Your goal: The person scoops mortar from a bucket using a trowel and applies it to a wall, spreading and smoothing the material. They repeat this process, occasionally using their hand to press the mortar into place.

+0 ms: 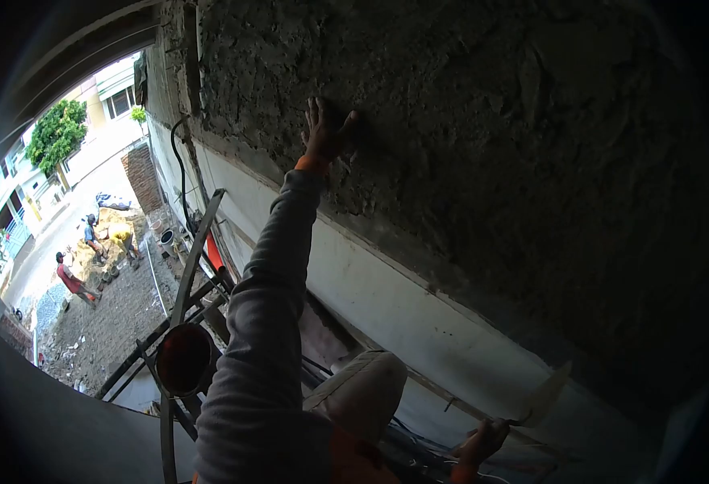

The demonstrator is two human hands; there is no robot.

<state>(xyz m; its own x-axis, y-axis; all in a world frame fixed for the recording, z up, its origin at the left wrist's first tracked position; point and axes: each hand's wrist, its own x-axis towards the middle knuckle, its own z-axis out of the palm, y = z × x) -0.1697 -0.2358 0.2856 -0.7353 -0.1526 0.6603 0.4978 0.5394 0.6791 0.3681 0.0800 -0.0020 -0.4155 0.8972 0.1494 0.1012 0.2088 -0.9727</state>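
My left hand reaches up at the end of a grey sleeve, fingers spread, against the rough dark mortar on the wall. Nothing shows in that hand. Low on the right, my right hand is closed around the handle of a trowel. The trowel's pale blade points up and right, in front of the smooth lower wall. Its handle is mostly hidden by my fingers.
A bucket sits by the metal scaffold frame to my left. My bent knee is below. Down outside, several people work near a sand pile. A black hose hangs along the wall edge.
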